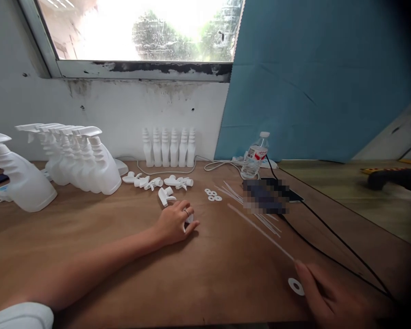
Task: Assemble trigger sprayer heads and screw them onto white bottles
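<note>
My left hand (174,222) rests low over the middle of the table, its fingers curled round a white spray trigger head (189,219), mostly hidden by the hand. Another trigger head (165,196) lies just beyond my knuckles. At the lower right, my right hand (329,292) pinches the near end of a thin, clear dip tube (260,230), which points away to the upper left. A white ring washer (291,285) sits beside those fingertips; I cannot tell whether they touch it. Several more washers (211,198) and loose tubes (269,224) lie between and beyond my hands.
Assembled spray bottles (106,173) stand at the left. Several small white bottles (174,151) line the wall, with loose trigger heads (144,182) before them. A water bottle (255,160), a blurred-out item (265,196) and a black cable (332,237) occupy the right side.
</note>
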Available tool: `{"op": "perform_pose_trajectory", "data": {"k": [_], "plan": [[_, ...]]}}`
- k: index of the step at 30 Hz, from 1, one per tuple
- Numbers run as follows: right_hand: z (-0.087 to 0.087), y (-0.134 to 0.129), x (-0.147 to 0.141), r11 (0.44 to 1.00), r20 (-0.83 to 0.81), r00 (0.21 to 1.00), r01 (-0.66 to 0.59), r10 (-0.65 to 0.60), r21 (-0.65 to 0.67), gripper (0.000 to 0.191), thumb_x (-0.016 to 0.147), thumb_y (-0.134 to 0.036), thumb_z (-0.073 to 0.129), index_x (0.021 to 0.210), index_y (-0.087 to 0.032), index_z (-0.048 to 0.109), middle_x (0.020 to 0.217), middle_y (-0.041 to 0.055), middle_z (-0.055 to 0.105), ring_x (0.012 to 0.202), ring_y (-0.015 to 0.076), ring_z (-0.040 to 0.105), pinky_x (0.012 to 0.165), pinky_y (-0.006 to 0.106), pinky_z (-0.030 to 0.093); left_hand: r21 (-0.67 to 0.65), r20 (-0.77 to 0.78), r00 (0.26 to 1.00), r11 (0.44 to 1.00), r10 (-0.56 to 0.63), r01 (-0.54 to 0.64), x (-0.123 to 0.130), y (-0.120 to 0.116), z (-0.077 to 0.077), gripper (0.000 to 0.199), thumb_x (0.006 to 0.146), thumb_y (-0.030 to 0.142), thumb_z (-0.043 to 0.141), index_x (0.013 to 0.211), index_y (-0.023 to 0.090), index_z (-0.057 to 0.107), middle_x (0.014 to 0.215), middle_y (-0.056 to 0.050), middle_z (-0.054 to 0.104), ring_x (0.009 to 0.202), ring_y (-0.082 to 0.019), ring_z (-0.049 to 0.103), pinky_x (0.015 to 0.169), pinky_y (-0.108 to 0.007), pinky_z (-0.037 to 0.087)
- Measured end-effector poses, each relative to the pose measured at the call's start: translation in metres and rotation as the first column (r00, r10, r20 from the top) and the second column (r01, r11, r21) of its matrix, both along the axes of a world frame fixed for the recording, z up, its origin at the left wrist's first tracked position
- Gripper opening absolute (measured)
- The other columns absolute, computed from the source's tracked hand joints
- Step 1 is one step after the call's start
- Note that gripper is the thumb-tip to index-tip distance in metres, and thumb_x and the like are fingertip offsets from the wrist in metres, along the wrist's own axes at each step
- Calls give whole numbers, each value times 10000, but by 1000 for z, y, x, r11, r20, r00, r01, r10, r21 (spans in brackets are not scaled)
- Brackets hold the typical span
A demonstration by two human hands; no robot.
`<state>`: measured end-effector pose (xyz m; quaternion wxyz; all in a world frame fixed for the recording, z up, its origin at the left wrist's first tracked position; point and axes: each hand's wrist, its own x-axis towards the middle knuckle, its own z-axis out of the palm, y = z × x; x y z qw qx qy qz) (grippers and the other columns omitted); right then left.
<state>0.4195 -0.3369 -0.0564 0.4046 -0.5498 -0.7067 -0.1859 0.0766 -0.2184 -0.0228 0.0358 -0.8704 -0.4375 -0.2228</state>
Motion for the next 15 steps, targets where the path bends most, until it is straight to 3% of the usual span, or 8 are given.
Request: {"op": "perform_pose_trajectory", "data": {"k": [4,7,10,12,15], "plan": [[4,17,-11,953,22,970,244,-244,-178,290,946,-414,446,910,-218,657,737,62,704,553,213,644,490,314,471,-32,34,995,995,-94,95,-2,-1,2,303,872,442,555,986,162,577,1102,-121,602,988,-267,581,863,-396,509],[3,29,-12,959,-26,969,239,-245,-154,445,936,-467,431,1195,-143,591,1005,165,667,850,313,675,699,426,546,-86,133,975,978,-177,190,1,-6,3,275,830,370,604,1006,165,556,1131,-122,590,1027,-267,568,893,-392,496],[6,34,-15,986,-56,985,161,-164,-52,598,931,-448,453,1389,-66,420,1272,252,508,1227,400,500,979,542,441,-167,313,903,919,-294,357,7,-14,3,243,794,273,633,1002,169,561,1146,-114,590,1046,-240,571,923,-354,481],[11,32,-19,994,-70,992,105,-107,-26,538,929,-418,473,1359,-96,446,1321,234,476,1285,392,447,1042,547,389,-216,461,823,857,-332,467,11,-20,4,221,804,237,627,1007,170,574,1139,-103,599,1033,-207,588,925,-311,474],[16,23,-20,998,-118,992,34,-41,-59,287,936,-384,478,1117,-190,584,1169,146,593,1094,315,589,970,482,460,-283,614,727,775,-306,566,15,-27,7,217,835,263,632,1025,164,597,1136,-93,626,1014,-184,605,903,-273,465]]}}
